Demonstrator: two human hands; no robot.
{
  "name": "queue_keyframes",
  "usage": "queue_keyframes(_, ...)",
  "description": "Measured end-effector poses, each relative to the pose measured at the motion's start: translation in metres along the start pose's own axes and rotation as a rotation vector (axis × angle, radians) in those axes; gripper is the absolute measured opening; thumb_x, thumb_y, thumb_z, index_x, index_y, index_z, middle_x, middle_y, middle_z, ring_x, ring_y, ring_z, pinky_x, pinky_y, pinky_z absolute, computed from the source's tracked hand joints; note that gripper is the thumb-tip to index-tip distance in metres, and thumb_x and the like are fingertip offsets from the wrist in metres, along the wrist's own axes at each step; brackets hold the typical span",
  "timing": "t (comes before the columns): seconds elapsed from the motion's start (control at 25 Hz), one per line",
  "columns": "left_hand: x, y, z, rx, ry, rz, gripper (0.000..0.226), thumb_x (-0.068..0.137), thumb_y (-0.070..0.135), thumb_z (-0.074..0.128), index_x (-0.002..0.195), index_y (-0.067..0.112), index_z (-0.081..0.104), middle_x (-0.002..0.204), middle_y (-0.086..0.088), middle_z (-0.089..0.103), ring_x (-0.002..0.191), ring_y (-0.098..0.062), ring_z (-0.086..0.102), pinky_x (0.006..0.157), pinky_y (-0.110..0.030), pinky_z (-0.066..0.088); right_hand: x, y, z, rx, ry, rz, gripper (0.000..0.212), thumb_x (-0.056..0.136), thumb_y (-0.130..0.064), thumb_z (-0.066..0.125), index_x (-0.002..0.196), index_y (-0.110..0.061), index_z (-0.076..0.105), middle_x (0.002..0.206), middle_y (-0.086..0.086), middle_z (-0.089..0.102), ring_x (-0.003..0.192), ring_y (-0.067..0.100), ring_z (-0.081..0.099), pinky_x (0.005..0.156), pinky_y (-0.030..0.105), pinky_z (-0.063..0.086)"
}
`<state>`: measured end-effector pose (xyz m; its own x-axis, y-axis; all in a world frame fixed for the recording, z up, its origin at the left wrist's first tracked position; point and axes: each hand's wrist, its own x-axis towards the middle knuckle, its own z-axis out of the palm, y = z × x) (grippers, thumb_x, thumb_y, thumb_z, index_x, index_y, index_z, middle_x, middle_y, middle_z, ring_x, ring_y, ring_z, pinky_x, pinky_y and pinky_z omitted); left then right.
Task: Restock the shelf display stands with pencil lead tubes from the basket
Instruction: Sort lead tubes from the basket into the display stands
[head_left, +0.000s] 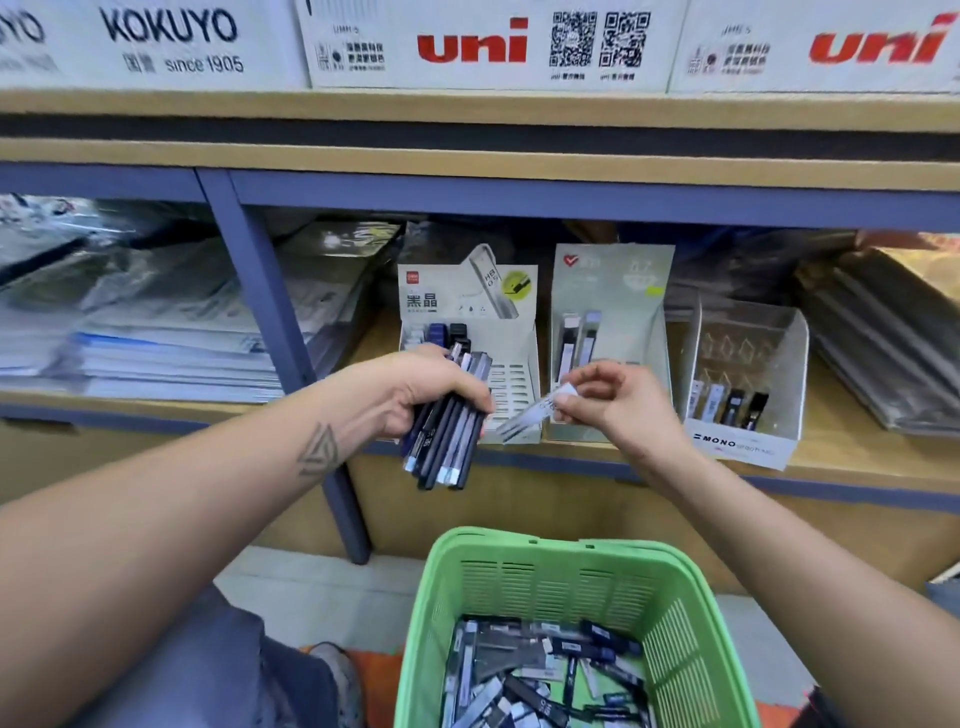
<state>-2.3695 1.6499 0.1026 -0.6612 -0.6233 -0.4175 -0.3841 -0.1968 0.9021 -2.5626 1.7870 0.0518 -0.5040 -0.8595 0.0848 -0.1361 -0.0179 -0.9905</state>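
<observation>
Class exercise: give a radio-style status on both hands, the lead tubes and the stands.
Left hand grips bundle of lead tubes. Right hand pinches single clear tube before left display stand. Green basket holds more. Nothing blocking.

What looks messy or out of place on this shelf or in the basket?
Nothing looks damaged or spilled. The lead tubes lie jumbled in the green basket, and the left display stand has many empty slots.

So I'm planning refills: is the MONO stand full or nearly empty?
Nearly empty. The MONO stand shows only four tubes in its front row; the clear rows behind look bare.
</observation>
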Motion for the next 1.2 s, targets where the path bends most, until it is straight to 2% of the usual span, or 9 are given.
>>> queue_keyframes(0.16,0.007,0.024,-0.008,-0.021,-0.033,0.012,0.018,0.079,-0.007,0.075,0.094,-0.003,0.066,0.081,-0.022,0.074,0.072,-0.033,0.075,0.067,-0.043,0.062,0.023,-0.031,-0.003,-0.117,0.022,-0.099,0.017,0.090,0.004,0.070,0.106,0.007,0.066,0.086,0.026,0.069,0.064,0.017,0.072,0.063,0.021,0.057)
queue_keyframes(0.24,0.008,0.030,-0.023,-0.021,0.012,0.024,0.016,0.079,-0.008,0.073,0.092,-0.003,0.065,0.079,-0.023,0.073,0.067,-0.032,0.074,0.062,-0.042,0.061,0.031,-0.044,0.010,-0.168,-0.016,-0.152,0.009,0.091,0.002,0.070,0.097,-0.003,0.066,0.084,0.027,0.071,0.065,0.022,0.073,0.064,0.024,0.058)
queue_keyframes(0.36,0.006,0.022,-0.055,-0.008,0.115,0.027,0.021,0.078,-0.012,0.072,0.097,-0.005,0.065,0.079,-0.025,0.072,0.065,-0.034,0.073,0.059,-0.045,0.061,0.040,-0.057,0.046,-0.202,-0.099,-0.238,0.013,0.090,0.001,0.071,0.089,-0.010,0.064,0.077,0.018,0.072,0.067,0.026,0.073,0.067,0.031,0.061)
queue_keyframes(0.48,0.000,0.008,-0.081,0.002,0.175,-0.021,0.021,0.079,-0.011,0.073,0.097,-0.004,0.066,0.081,-0.025,0.073,0.068,-0.036,0.074,0.068,-0.052,0.061,0.046,-0.060,0.081,-0.235,-0.146,-0.292,0.013,0.091,-0.001,0.071,0.086,-0.012,0.065,0.074,0.011,0.071,0.065,0.023,0.072,0.065,0.030,0.059)
queue_keyframes(0.6,-0.002,-0.003,-0.095,0.069,0.213,-0.073,0.022,0.081,-0.004,0.074,0.101,-0.001,0.064,0.088,-0.025,0.072,0.076,-0.036,0.072,0.087,-0.054,0.058,0.052,-0.056,0.108,-0.418,-0.121,-0.351,0.009,0.091,-0.008,0.073,0.086,-0.015,0.069,0.077,0.006,0.073,0.072,0.021,0.072,0.073,0.038,0.061)
queue_keyframes(0.68,-0.003,-0.008,-0.098,0.074,0.225,-0.082,0.017,0.081,-0.004,0.075,0.094,-0.001,0.065,0.092,-0.026,0.071,0.084,-0.038,0.071,0.095,-0.058,0.054,0.055,-0.052,0.121,-0.545,-0.105,-0.379,0.006,0.091,-0.014,0.074,0.087,-0.017,0.071,0.078,-0.001,0.072,0.077,0.017,0.070,0.076,0.034,0.059)
queue_keyframes(0.84,0.002,-0.014,-0.104,0.057,0.290,-0.058,0.033,0.073,-0.008,0.082,0.101,-0.007,0.066,0.097,-0.030,0.072,0.092,-0.043,0.073,0.088,-0.062,0.056,0.060,-0.043,0.139,-0.671,-0.102,-0.412,0.005,0.090,-0.018,0.076,0.091,-0.021,0.073,0.079,-0.010,0.068,0.074,0.000,0.062,0.070,0.015,0.048)
queue_keyframes(1.04,0.008,-0.016,-0.107,-0.012,0.291,-0.043,0.028,0.074,-0.012,0.079,0.097,-0.006,0.064,0.077,-0.024,0.074,0.071,-0.038,0.075,0.065,-0.055,0.062,0.063,-0.040,0.149,-0.737,-0.146,-0.483,0.006,0.087,-0.018,0.078,0.093,-0.018,0.076,0.085,-0.005,0.073,0.081,0.009,0.067,0.080,0.028,0.057)
queue_keyframes(1.2,0.009,-0.016,-0.108,0.025,0.311,-0.041,0.027,0.074,-0.010,0.081,0.094,-0.004,0.065,0.079,-0.023,0.074,0.075,-0.038,0.075,0.071,-0.058,0.061,0.064,-0.039,0.153,-0.750,-0.194,-0.497,0.006,0.085,-0.017,0.081,0.088,-0.019,0.076,0.079,-0.010,0.071,0.076,-0.001,0.065,0.076,0.023,0.056)
